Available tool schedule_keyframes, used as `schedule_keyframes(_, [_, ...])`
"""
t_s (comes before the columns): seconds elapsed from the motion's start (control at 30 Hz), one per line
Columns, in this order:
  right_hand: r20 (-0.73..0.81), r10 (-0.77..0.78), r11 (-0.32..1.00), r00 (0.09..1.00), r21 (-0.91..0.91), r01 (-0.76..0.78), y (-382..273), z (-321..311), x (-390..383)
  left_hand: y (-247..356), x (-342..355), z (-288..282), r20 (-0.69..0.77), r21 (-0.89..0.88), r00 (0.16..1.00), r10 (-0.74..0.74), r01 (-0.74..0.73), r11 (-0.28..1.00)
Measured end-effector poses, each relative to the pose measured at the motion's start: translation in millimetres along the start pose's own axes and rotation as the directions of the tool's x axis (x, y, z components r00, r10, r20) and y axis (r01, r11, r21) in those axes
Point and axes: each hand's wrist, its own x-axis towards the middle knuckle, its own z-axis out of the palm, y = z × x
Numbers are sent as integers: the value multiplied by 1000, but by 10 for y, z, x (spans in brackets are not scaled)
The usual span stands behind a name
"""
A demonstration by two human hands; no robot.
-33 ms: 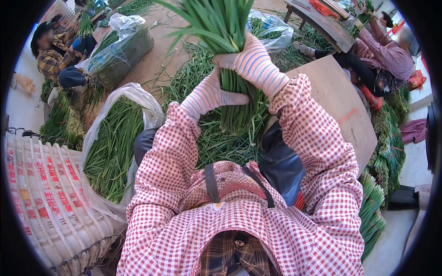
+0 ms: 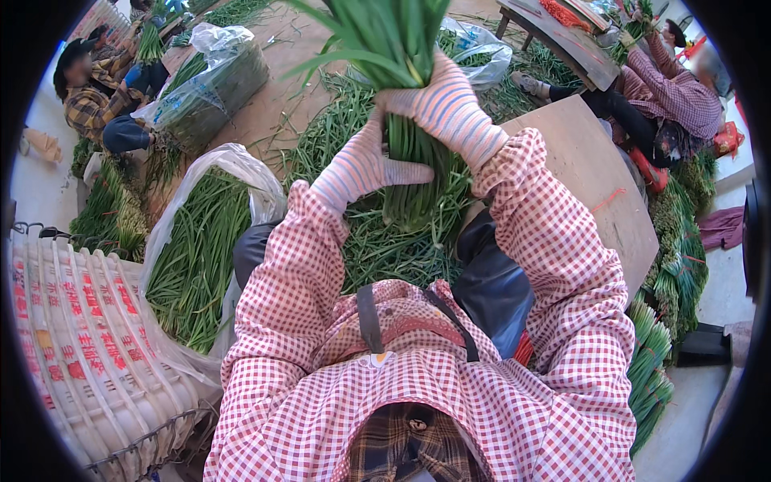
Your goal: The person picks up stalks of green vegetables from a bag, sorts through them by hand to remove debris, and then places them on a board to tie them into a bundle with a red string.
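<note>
Before me, a thick bunch of garlic chives [image 2: 405, 136] is held upright, its long flat leaves fanning out at the top of the view. My right hand [image 2: 443, 106], in a striped knit glove, is closed round the bunch just below where the leaves spread. Lower down on the left side, my left hand [image 2: 360, 167], gloved alike, also grips it, the thumb lying across the front. The bunch's lower end hangs over a heap of loose chives [image 2: 397, 255] between my knees. Parts of the fingers are hidden behind the leaves.
On my left stand an open plastic bag of chives [image 2: 201, 249] and a white woven basket [image 2: 88, 345]. A wooden board [image 2: 578, 177] lies to my right, with tied bundles [image 2: 646, 369] beyond it. Co-workers sit at far left [image 2: 100, 92] and far right [image 2: 671, 100].
Both hands still grip the bunch of chives. The right hand and the leaf tops have shifted slightly to the right; the left hand has barely moved.
</note>
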Motion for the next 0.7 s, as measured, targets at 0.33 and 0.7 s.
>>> schedule_keyframes(0.33, [-167, 59, 541, 984, 834, 109, -327, -184, 133, -363, 25, 417, -773, -65, 631, 69, -186, 980])
schedule_keyframes(0.7, [-415, 46, 876, 909, 455, 163, -884, -329, -141, -680, -4, 547, -277, -866, 960, -38, -232, 444])
